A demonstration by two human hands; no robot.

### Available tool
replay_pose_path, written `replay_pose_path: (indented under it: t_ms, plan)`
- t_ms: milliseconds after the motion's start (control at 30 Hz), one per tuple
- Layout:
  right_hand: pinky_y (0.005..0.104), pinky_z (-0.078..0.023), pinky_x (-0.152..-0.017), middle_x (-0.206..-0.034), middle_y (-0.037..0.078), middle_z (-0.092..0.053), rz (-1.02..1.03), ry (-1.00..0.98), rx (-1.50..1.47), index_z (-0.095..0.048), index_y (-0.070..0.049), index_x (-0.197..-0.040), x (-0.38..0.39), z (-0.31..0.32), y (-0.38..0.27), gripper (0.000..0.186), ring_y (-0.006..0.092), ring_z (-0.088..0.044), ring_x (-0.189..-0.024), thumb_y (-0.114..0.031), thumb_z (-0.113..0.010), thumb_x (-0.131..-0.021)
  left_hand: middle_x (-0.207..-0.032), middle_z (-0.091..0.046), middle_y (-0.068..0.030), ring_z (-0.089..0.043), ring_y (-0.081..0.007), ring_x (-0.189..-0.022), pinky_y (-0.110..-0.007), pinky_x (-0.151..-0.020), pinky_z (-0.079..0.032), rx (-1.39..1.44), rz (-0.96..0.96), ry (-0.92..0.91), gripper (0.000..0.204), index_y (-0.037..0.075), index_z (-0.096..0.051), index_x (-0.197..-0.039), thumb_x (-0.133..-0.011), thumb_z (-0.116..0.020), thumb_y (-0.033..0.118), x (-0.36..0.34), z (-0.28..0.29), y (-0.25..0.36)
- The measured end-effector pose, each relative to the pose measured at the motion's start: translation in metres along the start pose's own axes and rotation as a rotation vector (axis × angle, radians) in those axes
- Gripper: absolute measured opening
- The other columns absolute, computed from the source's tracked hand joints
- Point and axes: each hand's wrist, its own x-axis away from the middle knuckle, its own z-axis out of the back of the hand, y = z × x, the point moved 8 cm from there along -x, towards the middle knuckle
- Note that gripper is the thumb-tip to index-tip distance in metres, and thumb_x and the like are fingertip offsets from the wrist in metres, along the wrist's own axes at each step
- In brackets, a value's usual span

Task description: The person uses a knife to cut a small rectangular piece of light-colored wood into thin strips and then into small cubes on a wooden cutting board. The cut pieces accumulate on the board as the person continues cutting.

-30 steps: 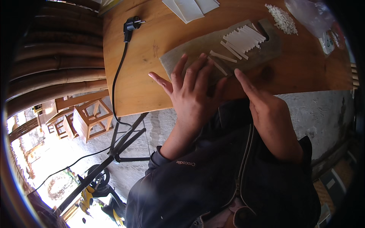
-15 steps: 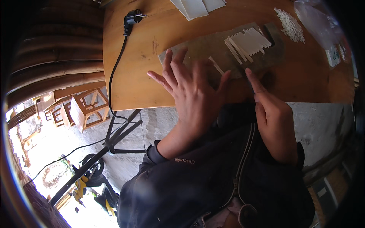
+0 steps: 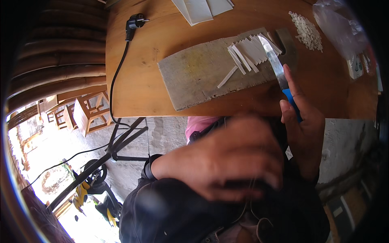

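Observation:
A knife (image 3: pixel 274 60) with a blue handle is gripped in my right hand (image 3: pixel 306 123), its blade tilted up over the right end of the strips. My left hand (image 3: pixel 227 158) is close in front of my dark jacket, off the board. Its fingers curl but are smeared by motion, so what they hold, if anything, is hidden. On the worn wooden cutting board (image 3: pixel 182 83) lies an overlapping row of thin white strips (image 3: pixel 248 52). One loose strip (image 3: pixel 227 77) rests apart, to the left of that row.
White flat sheets (image 3: pixel 198 10) lie at the table's far edge. A heap of small white pieces (image 3: pixel 306 31) and a clear plastic bag (image 3: pixel 336 26) sit at the far right. A black plug and cable (image 3: pixel 130 29) run down the left side of the wooden table (image 3: pixel 142 89).
My left hand has come off the board toward my body. My right hand has shifted right, lifting the knife so its blade shows. The board is now largely uncovered.

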Motion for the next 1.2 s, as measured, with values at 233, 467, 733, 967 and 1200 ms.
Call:
replay_pose_path:
  t_ms: [233, 467, 733, 967, 1200]
  plan:
    - [0.0256, -0.046, -0.066, -0.095, 0.008, -0.070, -0.115, 0.028, -0.043, -0.054, -0.009, -0.154, -0.004, 0.006, 0.020, 0.048, 0.0073, -0.048, -0.069, -0.011, -0.059, -0.106, -0.108, -0.060, -0.0111, -0.057, -0.0323, -0.095, -0.045, -0.081, -0.041, 0.620, -0.274, -0.175, 0.023, 0.009, -0.067, -0.111, -0.092, -0.069, 0.021, -0.001, -0.040, 0.019]
    - [0.0215, -0.041, -0.063, -0.092, -0.002, -0.063, -0.067, 0.179, -0.117, -0.053, -0.008, -0.155, -0.010, 0.017, 0.038, 0.048, 0.0054, -0.042, -0.067, -0.008, -0.056, -0.106, -0.109, -0.056, -0.0151, -0.053, -0.0359, -0.095, -0.046, -0.082, -0.038, 0.770, -0.278, -0.173, 0.028, 0.007, -0.062, -0.110, -0.089, -0.067, 0.025, 0.003, -0.038, 0.013]
    - [0.0233, -0.043, -0.064, -0.084, 0.001, -0.064, -0.031, 0.151, 0.013, -0.056, -0.011, -0.153, -0.019, 0.012, 0.035, 0.050, 0.0068, -0.046, -0.067, -0.003, -0.055, -0.104, -0.106, -0.061, -0.0120, -0.056, -0.0294, -0.088, -0.043, -0.077, -0.041, 0.711, -0.356, -0.072, 0.019, 0.009, -0.069, -0.108, -0.095, -0.063, 0.022, 0.008, -0.031, 0.012]
    - [0.0232, -0.044, -0.062, -0.080, 0.003, -0.060, 0.029, 0.026, 0.050, -0.057, -0.009, -0.152, -0.012, -0.007, 0.004, 0.060, 0.0068, -0.050, -0.066, 0.011, -0.050, -0.095, -0.095, -0.067, -0.0068, -0.060, -0.0246, -0.090, -0.039, -0.084, -0.045, -1.196, 0.344, 0.496, 0.025, 0.015, -0.075, -0.091, -0.073, -0.086, 0.002, 0.019, 0.048, -0.020]
    - [0.0415, -0.048, -0.057, -0.068, 0.011, -0.049, 0.109, -0.065, 0.203, -0.060, -0.019, -0.150, 0.000, -0.021, -0.012, 0.081, 0.0223, -0.053, -0.056, 0.015, -0.066, -0.077, -0.101, -0.063, 0.0015, -0.055, -0.0243, -0.095, -0.043, -0.091, -0.040, -1.307, 0.360, 0.512, 0.028, 0.019, -0.077, -0.106, -0.079, -0.079, 0.017, 0.034, 0.051, -0.049]
